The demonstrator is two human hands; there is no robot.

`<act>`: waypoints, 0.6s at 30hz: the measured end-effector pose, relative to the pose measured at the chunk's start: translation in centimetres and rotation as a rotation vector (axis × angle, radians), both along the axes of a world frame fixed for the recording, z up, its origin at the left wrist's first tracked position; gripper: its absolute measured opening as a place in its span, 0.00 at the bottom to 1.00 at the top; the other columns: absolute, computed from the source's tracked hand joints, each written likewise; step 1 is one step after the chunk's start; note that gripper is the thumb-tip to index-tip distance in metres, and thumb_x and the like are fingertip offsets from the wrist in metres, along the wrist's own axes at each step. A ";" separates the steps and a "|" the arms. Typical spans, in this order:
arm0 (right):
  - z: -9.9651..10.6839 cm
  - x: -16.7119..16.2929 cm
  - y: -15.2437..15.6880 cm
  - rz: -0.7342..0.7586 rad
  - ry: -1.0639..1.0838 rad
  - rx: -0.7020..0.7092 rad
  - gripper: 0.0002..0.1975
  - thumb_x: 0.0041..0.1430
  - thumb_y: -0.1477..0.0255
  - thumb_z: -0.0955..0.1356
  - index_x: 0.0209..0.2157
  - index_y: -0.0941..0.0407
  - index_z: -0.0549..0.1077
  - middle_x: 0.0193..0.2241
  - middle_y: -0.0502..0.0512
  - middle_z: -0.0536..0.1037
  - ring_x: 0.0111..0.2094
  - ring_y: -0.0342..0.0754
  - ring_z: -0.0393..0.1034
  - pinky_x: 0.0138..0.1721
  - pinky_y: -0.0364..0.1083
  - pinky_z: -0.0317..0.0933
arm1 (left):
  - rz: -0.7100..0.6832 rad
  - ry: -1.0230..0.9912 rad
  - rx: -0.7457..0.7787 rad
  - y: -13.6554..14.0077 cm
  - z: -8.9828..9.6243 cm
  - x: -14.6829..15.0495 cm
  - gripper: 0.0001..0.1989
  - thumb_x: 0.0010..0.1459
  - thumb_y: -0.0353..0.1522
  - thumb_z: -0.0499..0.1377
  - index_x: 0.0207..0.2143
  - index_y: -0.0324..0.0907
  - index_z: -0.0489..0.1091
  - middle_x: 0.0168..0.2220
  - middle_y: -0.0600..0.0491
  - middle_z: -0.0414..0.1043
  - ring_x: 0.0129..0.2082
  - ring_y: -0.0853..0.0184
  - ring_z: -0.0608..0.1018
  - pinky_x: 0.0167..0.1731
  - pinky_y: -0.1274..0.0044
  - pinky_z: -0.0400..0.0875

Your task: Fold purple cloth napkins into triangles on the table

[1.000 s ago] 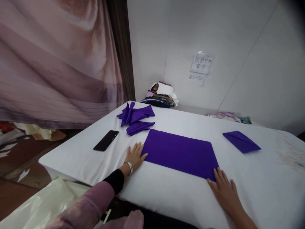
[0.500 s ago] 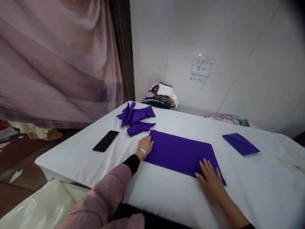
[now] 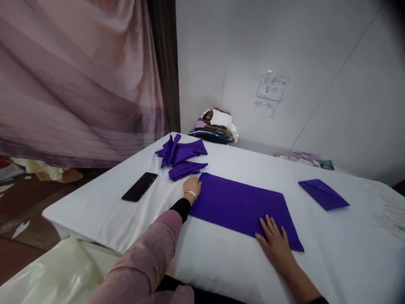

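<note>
A purple cloth napkin (image 3: pixel 237 202) lies flat on the white-covered table (image 3: pixel 218 257), folded into a long rectangle. At its left edge, my left hand (image 3: pixel 191 185) has its fingers curled closed on the cloth; the fingertips are partly hidden. My right hand (image 3: pixel 274 238) rests palm down near the right end of the napkin's near edge, its fingers spread across the fabric and holding nothing.
Several folded purple napkins (image 3: pixel 183 154) are heaped at the far left, with a black phone (image 3: pixel 139 187) nearer. Another folded purple napkin (image 3: pixel 324 194) lies right. Stacked cloths (image 3: pixel 218 124) stand beyond the table by the wall. A paper sign (image 3: pixel 270 86) hangs above.
My right hand has slid slightly left and down along the napkin's near edge. My left hand stays at the left edge, its fingers more curled. The view has shifted slightly.
</note>
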State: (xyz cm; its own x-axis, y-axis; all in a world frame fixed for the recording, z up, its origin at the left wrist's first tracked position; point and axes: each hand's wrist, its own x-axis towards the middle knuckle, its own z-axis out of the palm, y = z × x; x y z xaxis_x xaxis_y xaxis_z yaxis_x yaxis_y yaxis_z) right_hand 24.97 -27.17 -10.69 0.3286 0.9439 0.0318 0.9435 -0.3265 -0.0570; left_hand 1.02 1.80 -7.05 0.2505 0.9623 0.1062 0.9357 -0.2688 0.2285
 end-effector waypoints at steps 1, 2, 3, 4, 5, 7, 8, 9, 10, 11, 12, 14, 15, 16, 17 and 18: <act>0.1 0.0 0.0 -0.003 0.004 -0.004 0.31 0.60 0.54 0.52 0.61 0.54 0.52 0.63 0.55 0.48 0.63 0.52 0.37 0.59 0.60 0.35 | 0.003 0.000 -0.001 0.1 0.0 0.0 0.10 0.58 0.36 0.52 0.35 0.40 0.70 0.40 0.47 0.70 0.42 0.61 0.71 0.39 0.73 0.64; 0.1 0.0 0.0 -0.006 0.010 -0.007 0.31 0.60 0.54 0.53 0.61 0.54 0.51 0.63 0.55 0.48 0.63 0.52 0.37 0.59 0.60 0.35 | 0.004 0.001 -0.001 0.1 -0.1 0.1 0.10 0.58 0.36 0.52 0.35 0.40 0.70 0.40 0.47 0.70 0.42 0.61 0.71 0.39 0.73 0.64; 0.1 0.1 0.0 -0.007 0.017 -0.008 0.31 0.60 0.53 0.53 0.61 0.54 0.51 0.63 0.55 0.48 0.63 0.52 0.37 0.59 0.60 0.35 | 0.003 0.001 -0.001 0.1 -0.1 0.1 0.10 0.58 0.35 0.52 0.36 0.40 0.70 0.40 0.47 0.70 0.42 0.61 0.72 0.39 0.73 0.64; 0.1 0.2 0.0 -0.005 0.025 -0.007 0.31 0.60 0.53 0.53 0.61 0.54 0.51 0.63 0.55 0.48 0.63 0.52 0.36 0.59 0.60 0.35 | 0.002 0.001 0.000 0.1 -0.1 0.1 0.10 0.58 0.35 0.52 0.36 0.40 0.70 0.40 0.47 0.70 0.43 0.62 0.72 0.40 0.73 0.64; 0.1 0.2 0.0 -0.002 0.035 -0.006 0.31 0.60 0.53 0.53 0.61 0.53 0.51 0.63 0.55 0.48 0.63 0.52 0.36 0.59 0.60 0.35 | 0.000 0.000 0.001 0.1 -0.1 0.1 0.10 0.58 0.35 0.51 0.36 0.40 0.70 0.40 0.46 0.70 0.43 0.61 0.72 0.40 0.73 0.64; 0.2 0.4 0.0 0.000 0.060 -0.009 0.31 0.60 0.53 0.53 0.61 0.53 0.52 0.63 0.55 0.47 0.63 0.52 0.36 0.59 0.60 0.35 | -0.003 -0.002 0.005 0.1 0.0 0.0 0.10 0.58 0.34 0.51 0.36 0.39 0.70 0.40 0.46 0.70 0.43 0.61 0.72 0.40 0.73 0.64; 0.2 0.5 0.0 0.000 0.073 -0.013 0.31 0.60 0.53 0.52 0.61 0.53 0.52 0.63 0.55 0.47 0.63 0.52 0.36 0.60 0.60 0.35 | -0.004 -0.004 0.008 0.0 0.0 0.0 0.11 0.58 0.34 0.51 0.37 0.39 0.70 0.39 0.46 0.70 0.43 0.61 0.72 0.40 0.73 0.64; 0.2 0.5 0.0 -0.003 0.084 -0.018 0.31 0.60 0.53 0.52 0.61 0.53 0.52 0.63 0.55 0.46 0.63 0.52 0.35 0.60 0.60 0.35 | -0.003 -0.005 0.011 0.0 0.0 -0.1 0.11 0.58 0.34 0.51 0.36 0.39 0.70 0.39 0.45 0.71 0.43 0.61 0.72 0.40 0.73 0.64; 0.3 0.6 0.0 -0.007 0.095 -0.021 0.31 0.60 0.53 0.52 0.61 0.52 0.52 0.63 0.55 0.46 0.63 0.52 0.35 0.60 0.59 0.34 | -0.002 -0.007 0.014 0.0 0.0 -0.1 0.11 0.58 0.34 0.51 0.36 0.38 0.70 0.39 0.45 0.71 0.43 0.60 0.72 0.40 0.73 0.64; 0.3 0.6 0.0 -0.011 0.103 -0.023 0.31 0.60 0.54 0.53 0.61 0.52 0.51 0.63 0.54 0.46 0.63 0.52 0.35 0.60 0.59 0.34 | -0.002 -0.008 0.017 0.0 -0.1 -0.2 0.11 0.58 0.34 0.51 0.36 0.38 0.70 0.38 0.45 0.71 0.42 0.60 0.72 0.40 0.73 0.64; 0.3 0.6 -0.1 -0.014 0.110 -0.023 0.31 0.60 0.54 0.53 0.61 0.52 0.51 0.63 0.54 0.46 0.63 0.51 0.35 0.60 0.59 0.35 | -0.002 -0.010 0.020 0.0 -0.1 -0.3 0.11 0.58 0.34 0.51 0.36 0.38 0.70 0.38 0.45 0.71 0.42 0.60 0.73 0.40 0.73 0.64; 0.4 0.7 -0.1 -0.015 0.117 -0.018 0.30 0.60 0.54 0.53 0.61 0.52 0.51 0.63 0.54 0.46 0.63 0.51 0.35 0.60 0.59 0.35 | -0.001 -0.012 0.024 0.0 -0.2 -0.4 0.12 0.58 0.34 0.50 0.36 0.38 0.70 0.38 0.45 0.71 0.42 0.60 0.73 0.40 0.73 0.64; 0.4 0.7 -0.1 -0.015 0.117 -0.016 0.30 0.60 0.54 0.53 0.61 0.52 0.52 0.63 0.54 0.46 0.63 0.51 0.35 0.60 0.59 0.35 | 0.000 -0.013 0.025 0.0 -0.2 -0.5 0.12 0.58 0.34 0.50 0.36 0.38 0.70 0.38 0.45 0.71 0.42 0.60 0.73 0.40 0.73 0.64; 0.4 0.7 -0.1 -0.015 0.115 -0.017 0.30 0.60 0.54 0.53 0.61 0.52 0.52 0.63 0.54 0.46 0.63 0.51 0.35 0.60 0.59 0.35 | 0.002 -0.014 0.024 0.0 -0.2 -0.5 0.12 0.58 0.34 0.50 0.36 0.38 0.70 0.38 0.45 0.71 0.42 0.60 0.73 0.40 0.73 0.64; 0.4 0.8 0.0 -0.015 0.112 -0.022 0.30 0.60 0.54 0.53 0.61 0.52 0.52 0.63 0.54 0.45 0.63 0.51 0.35 0.60 0.59 0.35 | 0.005 -0.014 0.022 0.0 -0.2 -0.5 0.12 0.58 0.34 0.50 0.36 0.38 0.70 0.38 0.45 0.71 0.42 0.60 0.72 0.40 0.73 0.64; 0.4 0.8 0.0 -0.015 0.109 -0.029 0.30 0.60 0.54 0.53 0.61 0.53 0.52 0.63 0.55 0.45 0.63 0.51 0.35 0.60 0.59 0.34 | 0.008 -0.015 0.020 0.0 -0.2 -0.6 0.12 0.58 0.34 0.50 0.36 0.38 0.70 0.38 0.44 0.71 0.42 0.60 0.72 0.40 0.72 0.64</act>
